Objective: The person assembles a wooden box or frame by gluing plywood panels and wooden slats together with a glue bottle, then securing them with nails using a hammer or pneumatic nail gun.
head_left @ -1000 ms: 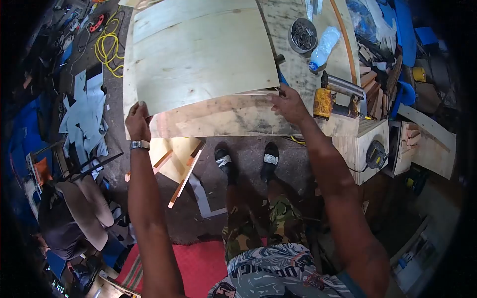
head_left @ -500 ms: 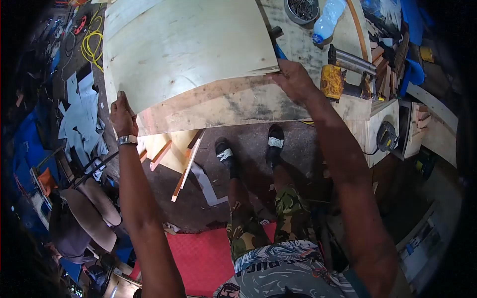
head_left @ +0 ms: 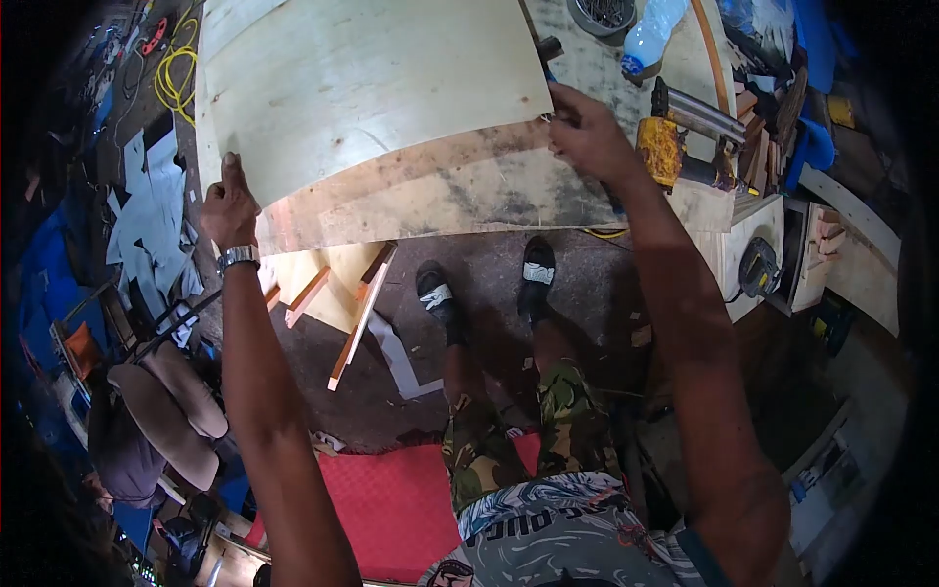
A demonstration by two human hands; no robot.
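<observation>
A thin, pale plywood sheet lies over the worktable, its near edge bowed upward in the middle. My left hand grips the sheet's near left corner, thumb on top and fingers underneath; a metal-band watch is on that wrist. At the near right corner, my right hand is closed on the sheet's edge with bent fingers. A small light bit shows by its fingertips, too small to name. Right of that hand lies a yellow nail gun with a silver magazine.
A bowl of nails and a plastic bottle are at the table's far right. Wood strips lean below the table's left side. A yellow cable lies on the floor at left. Another person's legs show at lower left.
The sheet's near edge has shifted slightly up and away, both hands moving with it. The splintered strip seen at its right corner no longer shows. My right hand's fingers have changed position at the corner.
</observation>
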